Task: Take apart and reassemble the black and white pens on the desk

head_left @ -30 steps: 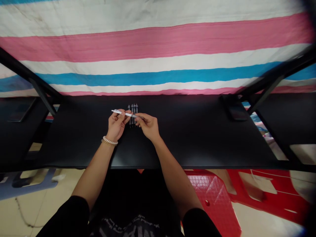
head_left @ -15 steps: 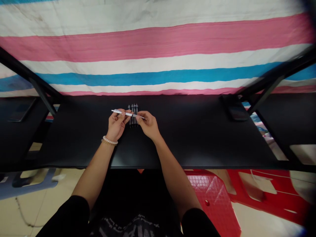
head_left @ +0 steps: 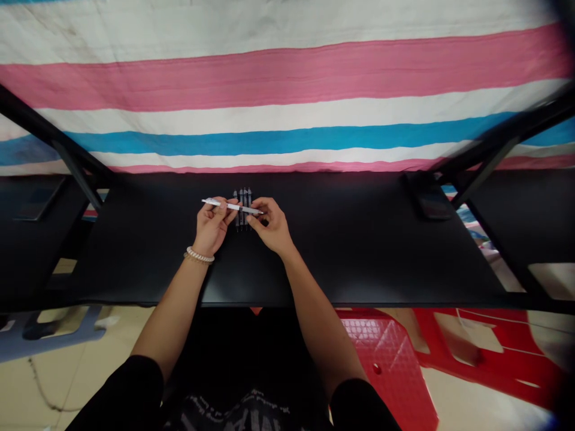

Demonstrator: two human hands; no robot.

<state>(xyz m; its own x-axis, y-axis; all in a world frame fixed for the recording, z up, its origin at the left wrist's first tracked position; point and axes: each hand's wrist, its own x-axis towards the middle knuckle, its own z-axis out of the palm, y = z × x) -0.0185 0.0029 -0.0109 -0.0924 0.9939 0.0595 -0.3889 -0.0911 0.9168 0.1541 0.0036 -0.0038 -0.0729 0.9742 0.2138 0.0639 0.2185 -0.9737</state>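
One pen (head_left: 232,207) between both hands (head_left: 210,232)

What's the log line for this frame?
left hand: holds white pen | right hand: at pen's grey end, contact unclear | grey pens: side by side on black table

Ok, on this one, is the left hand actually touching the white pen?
Touching. The head view shows it: the left hand pinches the white pen, its thumb lying across the barrel.

pen (head_left: 233,207): white, grey | table (head_left: 359,239): black | cloth (head_left: 269,75): pink, white, blue stripes
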